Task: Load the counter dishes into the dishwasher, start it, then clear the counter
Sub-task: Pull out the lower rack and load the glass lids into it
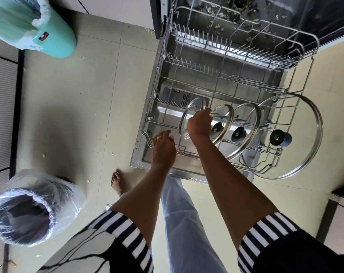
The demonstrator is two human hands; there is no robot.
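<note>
Just under the right hand (199,125), a small round glass lid with a steel rim (188,113) stands on edge in the grey wire lower rack (256,83). The fingers are curled over the lid's upper rim, gripping it from above. Its knob is hidden behind the hand.

To the right of that hand, three more steel-rimmed glass lids stand on edge in a row:
- a medium lid with a black knob (221,117), almost touching the knuckles
- a similar lid (246,119) beyond it
- a large lid (297,123) furthest out

All four discs face the same way, so the gripped lid's flat plane runs parallel to its nearest neighbour, and the gap between them is narrow.

The left hand (164,148) hangs to the left of the right one and nearer the body, over the rack's front rail. Its fingers are loosely bent, a ring shows on one, and nothing is visible in its grasp.

Seating this lid probably turns on a straight drop between the tines directly beneath the right hand. The disc should stay upright and parallel to its neighbour, because a tilt to the right would knock the rims together. The right hand has the lid, and the left is close enough to steady the rim.
</note>
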